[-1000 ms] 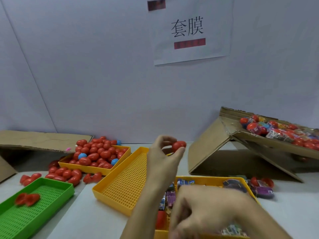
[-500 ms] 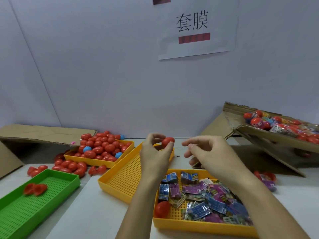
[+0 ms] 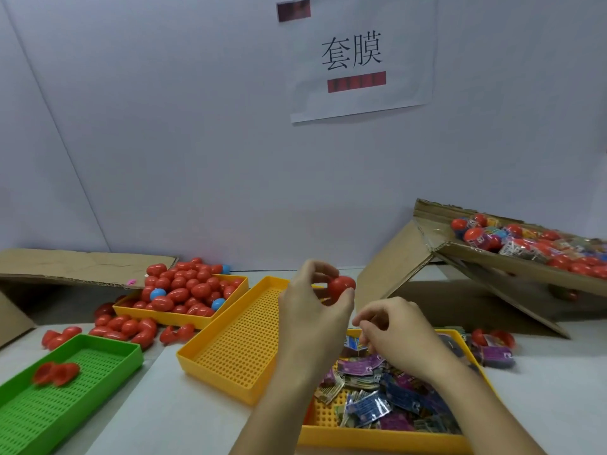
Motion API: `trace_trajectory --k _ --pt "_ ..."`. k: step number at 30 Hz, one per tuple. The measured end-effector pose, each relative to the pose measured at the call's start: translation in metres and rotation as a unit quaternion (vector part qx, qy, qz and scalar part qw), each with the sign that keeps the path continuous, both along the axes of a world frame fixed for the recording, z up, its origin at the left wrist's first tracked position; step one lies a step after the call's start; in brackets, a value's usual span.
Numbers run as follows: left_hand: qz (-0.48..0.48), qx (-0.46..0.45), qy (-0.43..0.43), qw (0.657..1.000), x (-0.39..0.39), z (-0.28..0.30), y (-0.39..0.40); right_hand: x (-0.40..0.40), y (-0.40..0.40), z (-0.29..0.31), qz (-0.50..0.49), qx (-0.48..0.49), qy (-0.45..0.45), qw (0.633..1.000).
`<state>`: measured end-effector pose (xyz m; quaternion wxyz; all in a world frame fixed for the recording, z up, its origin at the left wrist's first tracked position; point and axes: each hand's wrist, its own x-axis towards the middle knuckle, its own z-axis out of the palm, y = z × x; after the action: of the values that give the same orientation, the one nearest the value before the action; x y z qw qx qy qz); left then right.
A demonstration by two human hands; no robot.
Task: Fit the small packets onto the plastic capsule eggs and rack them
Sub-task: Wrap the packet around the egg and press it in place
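Observation:
My left hand [image 3: 312, 310] holds a red capsule egg [image 3: 341, 287] between thumb and fingertips, raised above the empty yellow mesh tray [image 3: 236, 349]. Just below and to the right, my right hand [image 3: 397, 336] hovers with curled fingers over the yellow tray [image 3: 377, 440] of small colourful packets [image 3: 368, 405]. Its fingertips are at a blue packet [image 3: 353, 343] at the tray's far edge; whether they pinch it is hidden. Another yellow tray [image 3: 184, 318] at the left holds several red and a few blue eggs [image 3: 187, 287].
Loose red eggs [image 3: 124, 326] lie on the table in front of the egg tray. A green mesh tray [image 3: 65, 399] at the near left holds red capsule halves [image 3: 56, 372]. A tilted cardboard box [image 3: 525, 274] at right carries wrapped eggs [image 3: 512, 244]; two wrapped eggs [image 3: 492, 346] lie below it.
My right hand rose from the packet tray to beside the egg, then dropped back to the tray's far edge. My left hand kept the egg raised.

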<state>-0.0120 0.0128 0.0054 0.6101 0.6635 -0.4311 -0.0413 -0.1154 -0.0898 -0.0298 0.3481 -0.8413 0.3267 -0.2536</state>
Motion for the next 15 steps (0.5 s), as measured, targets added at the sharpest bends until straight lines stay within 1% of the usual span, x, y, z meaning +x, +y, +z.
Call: trace_trajectory --k 2,4,6,7,9,12,15 --pt "-0.005 0.018 0.0 1.0 -0.001 -0.013 0.007 0.001 0.0 -0.003 0.015 -0.011 0.035 0.999" --pt "-0.004 0.039 0.033 0.999 0.001 -0.024 0.011 0.003 0.002 -0.005 0.028 -0.019 0.057 0.998" --pt "-0.009 0.059 0.052 0.997 0.004 -0.028 0.009 0.005 0.005 -0.006 0.04 -0.021 0.062 0.997" --pt "-0.015 0.059 0.052 0.997 0.005 -0.029 0.007 0.006 0.006 -0.006 0.044 -0.018 0.051 0.998" --pt "-0.028 0.043 0.047 0.998 0.006 -0.027 0.006 0.008 0.01 -0.004 0.05 0.03 -0.013 0.998" --pt "-0.042 0.016 0.046 0.998 0.008 -0.024 0.006 0.01 0.015 0.002 0.058 0.127 -0.134 0.981" --pt "-0.042 0.001 0.049 0.998 0.009 -0.024 0.008 0.013 0.017 0.003 0.064 0.16 -0.2 0.965"
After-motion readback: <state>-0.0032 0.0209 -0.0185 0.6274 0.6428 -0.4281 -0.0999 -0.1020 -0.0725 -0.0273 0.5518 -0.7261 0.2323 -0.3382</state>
